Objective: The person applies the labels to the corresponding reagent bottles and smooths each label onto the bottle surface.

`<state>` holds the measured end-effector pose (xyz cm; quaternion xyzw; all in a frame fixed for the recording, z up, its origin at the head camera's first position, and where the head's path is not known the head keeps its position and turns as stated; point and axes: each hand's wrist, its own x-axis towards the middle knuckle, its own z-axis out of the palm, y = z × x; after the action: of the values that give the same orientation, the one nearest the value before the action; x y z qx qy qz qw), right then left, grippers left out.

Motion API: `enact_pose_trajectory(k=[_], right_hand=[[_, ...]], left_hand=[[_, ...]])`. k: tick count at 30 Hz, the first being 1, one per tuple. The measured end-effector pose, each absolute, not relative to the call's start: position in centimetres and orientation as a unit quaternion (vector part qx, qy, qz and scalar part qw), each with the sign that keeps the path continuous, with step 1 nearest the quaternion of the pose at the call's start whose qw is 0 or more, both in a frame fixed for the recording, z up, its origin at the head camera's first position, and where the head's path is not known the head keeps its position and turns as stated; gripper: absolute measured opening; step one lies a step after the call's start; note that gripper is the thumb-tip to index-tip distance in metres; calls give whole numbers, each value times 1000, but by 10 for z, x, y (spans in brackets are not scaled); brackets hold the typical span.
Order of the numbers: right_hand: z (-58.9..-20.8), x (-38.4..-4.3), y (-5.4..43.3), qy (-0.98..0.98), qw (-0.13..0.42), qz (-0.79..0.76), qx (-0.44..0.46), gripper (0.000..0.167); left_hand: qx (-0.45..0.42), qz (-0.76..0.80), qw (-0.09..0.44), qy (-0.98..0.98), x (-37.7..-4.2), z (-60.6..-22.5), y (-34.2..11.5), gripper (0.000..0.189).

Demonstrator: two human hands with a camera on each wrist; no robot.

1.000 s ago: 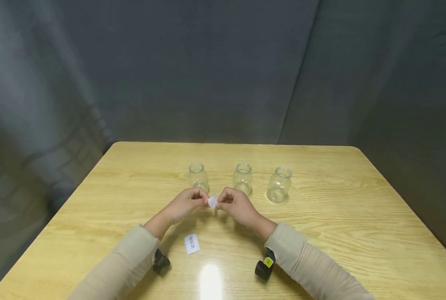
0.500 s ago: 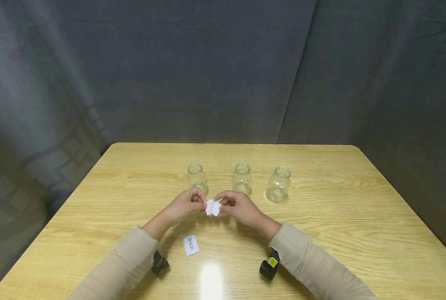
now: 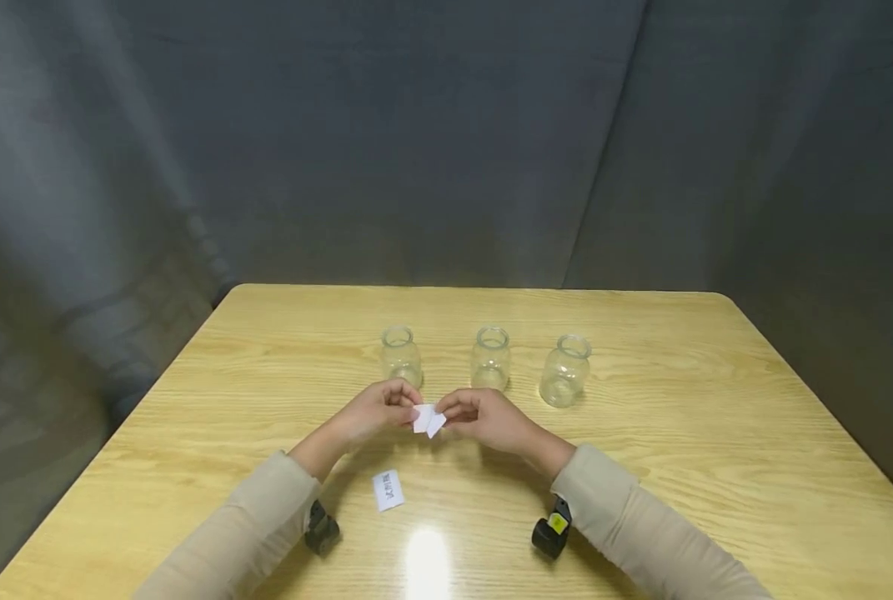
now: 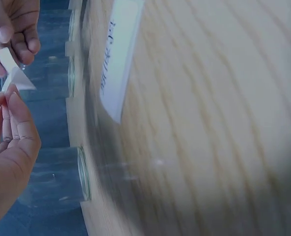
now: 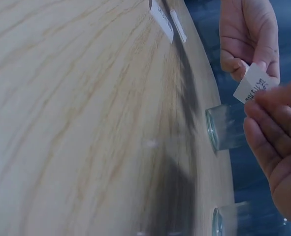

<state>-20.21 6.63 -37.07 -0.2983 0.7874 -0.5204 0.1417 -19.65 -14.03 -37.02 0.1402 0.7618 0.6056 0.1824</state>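
Observation:
A small white paper label [image 3: 421, 417] with dark handwriting [image 5: 255, 88] is held up above the table between both hands. It is bent along a crease into two flaps that spread apart. My left hand [image 3: 371, 414] pinches its left side between thumb and fingers. At the right flap, my right hand [image 3: 494, 421] pinches the edge with its fingertips, seen close up in the left wrist view, where the right hand [image 4: 15, 29] is at the top. A second white label [image 3: 388, 490] with dark writing lies on the table below the left hand.
Three glass jars without lids stand in a row behind the hands: a left jar [image 3: 401, 358], a middle jar [image 3: 490, 362] and a right jar [image 3: 564, 375]. The wooden table [image 3: 679, 467] reaches back to a dark grey curtain [image 3: 416, 150].
The label has spread from a narrow piece into two visible flaps. My right hand has shifted slightly to the right, while the left stays nearly in place. The jars have not moved.

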Motion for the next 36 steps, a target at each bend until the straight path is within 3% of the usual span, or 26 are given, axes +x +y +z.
enact_pose_trajectory(k=[5, 23, 36], right_hand=[[-373, -203, 67, 795, 124, -519, -289, 10], [-364, -202, 70, 792, 92, -544, -261, 8], [-367, -203, 69, 756, 129, -586, -263, 11]], left_hand=[[147, 589, 189, 772, -196, -371, -140, 17], [143, 574, 197, 782, -190, -368, -140, 16], [147, 568, 212, 782, -186, -370, -134, 18]])
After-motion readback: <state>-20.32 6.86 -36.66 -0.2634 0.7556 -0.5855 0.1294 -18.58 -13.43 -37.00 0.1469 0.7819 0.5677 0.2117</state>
